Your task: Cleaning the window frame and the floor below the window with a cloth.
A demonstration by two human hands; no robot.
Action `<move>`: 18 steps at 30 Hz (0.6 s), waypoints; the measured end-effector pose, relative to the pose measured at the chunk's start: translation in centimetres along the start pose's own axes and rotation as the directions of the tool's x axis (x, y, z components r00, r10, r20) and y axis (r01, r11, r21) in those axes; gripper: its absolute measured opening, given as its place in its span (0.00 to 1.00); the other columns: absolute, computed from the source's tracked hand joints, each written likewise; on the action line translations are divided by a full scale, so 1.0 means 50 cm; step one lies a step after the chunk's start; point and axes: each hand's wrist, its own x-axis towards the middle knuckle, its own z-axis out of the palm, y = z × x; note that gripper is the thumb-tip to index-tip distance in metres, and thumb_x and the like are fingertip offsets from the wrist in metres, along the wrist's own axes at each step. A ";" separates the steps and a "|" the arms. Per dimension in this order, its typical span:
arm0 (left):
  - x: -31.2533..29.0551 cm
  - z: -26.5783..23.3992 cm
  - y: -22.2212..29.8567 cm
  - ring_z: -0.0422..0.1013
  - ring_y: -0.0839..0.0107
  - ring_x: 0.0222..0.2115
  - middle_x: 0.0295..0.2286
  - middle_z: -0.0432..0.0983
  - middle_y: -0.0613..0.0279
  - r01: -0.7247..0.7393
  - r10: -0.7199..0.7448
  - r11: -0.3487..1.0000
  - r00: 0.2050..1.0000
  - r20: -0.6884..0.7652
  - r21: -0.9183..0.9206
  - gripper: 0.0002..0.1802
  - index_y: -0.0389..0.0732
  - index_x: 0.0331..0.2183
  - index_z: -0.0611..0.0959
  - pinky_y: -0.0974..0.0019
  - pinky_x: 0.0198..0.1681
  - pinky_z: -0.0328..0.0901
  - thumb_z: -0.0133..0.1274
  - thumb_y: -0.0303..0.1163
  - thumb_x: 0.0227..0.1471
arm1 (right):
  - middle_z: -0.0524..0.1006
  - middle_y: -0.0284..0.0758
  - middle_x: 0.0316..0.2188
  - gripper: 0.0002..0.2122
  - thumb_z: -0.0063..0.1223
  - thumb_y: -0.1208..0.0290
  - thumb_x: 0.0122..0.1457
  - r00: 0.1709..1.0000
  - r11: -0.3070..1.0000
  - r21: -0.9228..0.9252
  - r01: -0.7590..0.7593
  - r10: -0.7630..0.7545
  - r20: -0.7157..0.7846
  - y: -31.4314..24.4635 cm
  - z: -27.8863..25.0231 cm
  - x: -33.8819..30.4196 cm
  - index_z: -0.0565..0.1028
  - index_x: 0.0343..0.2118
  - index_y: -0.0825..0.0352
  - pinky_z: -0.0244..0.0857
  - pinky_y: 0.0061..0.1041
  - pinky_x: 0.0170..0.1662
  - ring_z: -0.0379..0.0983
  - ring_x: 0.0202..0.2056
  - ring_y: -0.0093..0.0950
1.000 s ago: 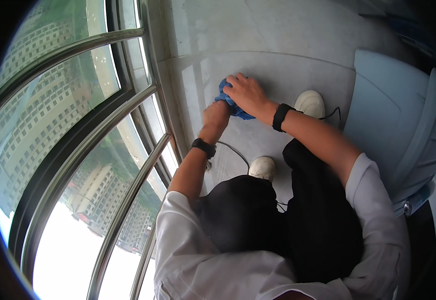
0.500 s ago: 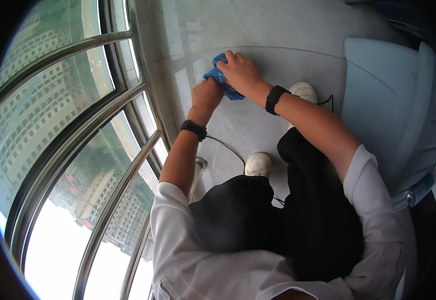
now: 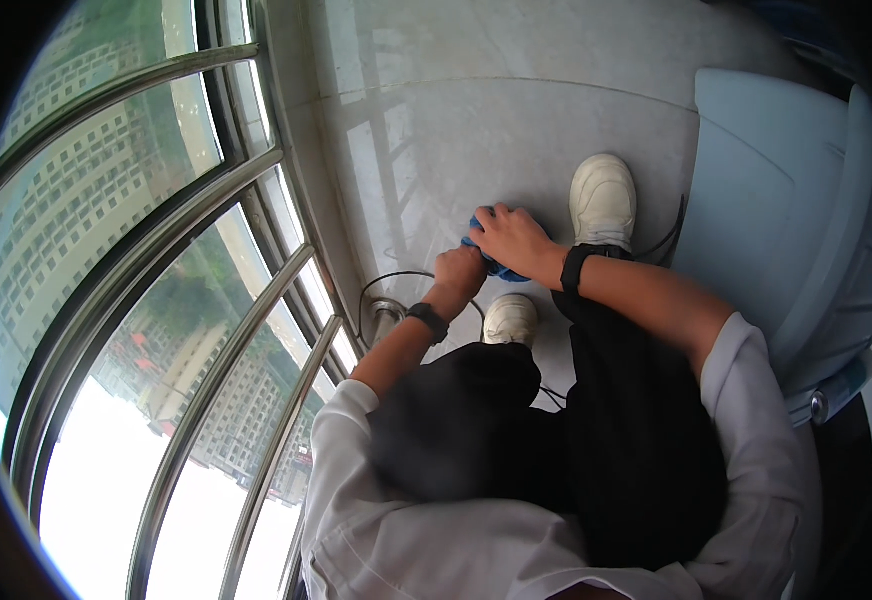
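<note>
A crumpled blue cloth [image 3: 509, 272] is bunched under both hands, low over the grey tiled floor [image 3: 476, 130]. My right hand [image 3: 512, 240] lies over its top with the fingers curled onto it. At the cloth's left side, my left hand [image 3: 459, 272] is closed in a fist and grips its edge; the fingertips are hidden. Both hands are just ahead of my left shoe [image 3: 510, 320] and to the left of my right shoe [image 3: 603, 200]. How far the cloth presses on the floor cannot be made out.
Metal railing bars [image 3: 226, 195] run along the window on the left. A metal post base [image 3: 387, 312] and a thin black cable [image 3: 393, 274] are near my left wrist. On the right stands a light blue plastic piece [image 3: 766, 190], with a can [image 3: 841, 390] below it.
Both hands have drawn the blue cloth back toward me and slightly right, from farther out on the floor to near my shoes. The grip stays on the cloth.
</note>
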 end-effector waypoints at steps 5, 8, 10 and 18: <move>0.027 -0.160 -0.110 0.78 0.53 0.30 0.28 0.80 0.51 0.220 -0.238 0.971 0.905 -0.353 -0.091 0.06 0.38 0.31 0.78 0.54 0.32 0.72 0.49 0.30 0.51 | 0.70 0.32 0.31 0.04 0.54 0.72 0.46 0.952 0.989 0.070 -0.132 0.146 -0.271 0.051 -0.066 0.176 0.75 0.27 0.60 0.69 0.26 0.28 0.71 0.33 0.29; 0.056 -0.208 -0.135 0.77 0.51 0.31 0.30 0.79 0.49 0.280 -0.301 0.953 0.877 -0.375 -0.112 0.07 0.38 0.32 0.77 0.52 0.34 0.71 0.51 0.30 0.50 | 0.71 0.33 0.32 0.03 0.54 0.72 0.46 0.938 0.991 0.060 -0.117 0.130 -0.320 0.078 -0.073 0.221 0.76 0.26 0.60 0.69 0.27 0.29 0.71 0.34 0.30; 0.051 -0.194 -0.136 0.77 0.50 0.32 0.30 0.79 0.48 0.284 -0.332 0.943 0.859 -0.389 -0.177 0.07 0.38 0.32 0.77 0.51 0.34 0.71 0.51 0.31 0.50 | 0.71 0.32 0.33 0.03 0.54 0.72 0.46 0.914 0.990 0.081 -0.118 0.140 -0.382 0.074 -0.065 0.225 0.76 0.25 0.61 0.69 0.29 0.30 0.71 0.35 0.30; -0.023 -0.040 -0.204 0.76 0.53 0.38 0.35 0.80 0.54 0.290 -0.281 0.924 0.957 0.070 -0.248 0.11 0.42 0.38 0.81 0.55 0.39 0.71 0.51 0.30 0.50 | 0.71 0.31 0.34 0.04 0.53 0.71 0.46 0.971 0.983 0.156 0.098 -0.060 -0.232 -0.059 -0.005 0.174 0.77 0.25 0.62 0.69 0.30 0.33 0.70 0.37 0.31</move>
